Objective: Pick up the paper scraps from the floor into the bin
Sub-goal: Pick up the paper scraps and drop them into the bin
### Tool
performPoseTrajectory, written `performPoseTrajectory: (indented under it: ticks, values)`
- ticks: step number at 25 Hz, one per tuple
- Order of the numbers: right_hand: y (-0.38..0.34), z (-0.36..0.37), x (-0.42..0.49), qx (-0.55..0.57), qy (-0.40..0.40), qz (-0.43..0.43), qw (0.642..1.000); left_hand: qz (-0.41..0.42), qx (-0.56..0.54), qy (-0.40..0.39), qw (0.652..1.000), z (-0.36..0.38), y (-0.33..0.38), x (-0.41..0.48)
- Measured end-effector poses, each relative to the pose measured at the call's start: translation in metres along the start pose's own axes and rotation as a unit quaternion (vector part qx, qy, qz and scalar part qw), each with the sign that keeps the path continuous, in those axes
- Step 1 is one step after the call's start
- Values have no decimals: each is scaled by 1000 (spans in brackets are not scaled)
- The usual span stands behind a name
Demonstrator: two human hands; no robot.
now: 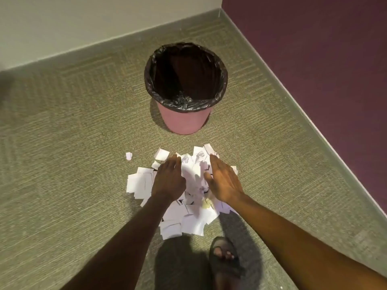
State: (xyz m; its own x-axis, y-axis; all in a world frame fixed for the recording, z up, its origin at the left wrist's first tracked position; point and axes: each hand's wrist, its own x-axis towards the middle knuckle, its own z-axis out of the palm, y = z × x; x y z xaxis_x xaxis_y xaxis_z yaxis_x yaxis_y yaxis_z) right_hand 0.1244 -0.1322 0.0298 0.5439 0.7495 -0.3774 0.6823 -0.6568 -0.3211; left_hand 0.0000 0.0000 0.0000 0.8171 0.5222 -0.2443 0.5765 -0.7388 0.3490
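A heap of white paper scraps (pixel 188 214) lies on the carpet in front of me. My left hand (pixel 168 181) rests palm down on the left side of the heap, fingers together. On the right side my right hand (pixel 224 181) is held flat and on edge, palm turned toward the left hand. A mound of scraps (pixel 193 170) stands between the two hands. Neither hand has closed around any paper. One small scrap (pixel 128 156) lies apart to the left. Beyond the heap stands a pink bin (pixel 184 120) lined with a black bag, its mouth open.
Green-grey carpet (pixel 62 164) covers the floor. A pale wall (pixel 83 24) runs behind the bin and a purple wall (pixel 324 59) along the right, meeting in a corner. My foot in a dark sandal (pixel 224 256) is planted just behind the heap.
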Motion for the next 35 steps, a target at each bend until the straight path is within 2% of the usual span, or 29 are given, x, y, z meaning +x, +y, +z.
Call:
performPoseTrajectory:
  ticks: [6,10,12,15,19,23,26,28,31,35]
  values:
    - [26,76,52,-31,-56,-17,998,5,24,-102,994,74,-37,37]
    - [34,101,81,-75,-97,-21,992,61,52,-82,993,105,-58,59]
    - [36,110,90,-79,-117,-28,990,75,76,-114,988,116,-66,64]
    - [43,123,94,-85,-127,-48,987,53,69,-144,986,137,-71,65]
    - [50,125,94,-85,-115,-54,988,56,78,-146,985,140,-62,58]
    - [49,125,91,-37,-114,-38,992,68,53,-99,991,147,-64,50]
    - [49,130,97,41,-113,22,992,62,27,-86,994,142,-60,48]
    - [48,130,102,113,-112,52,986,36,9,-119,992,142,-58,52]
    - [46,121,104,215,-107,72,968,14,2,-115,993,139,-59,55]
    - [48,107,102,259,-96,59,959,23,-84,-132,987,138,-63,60]
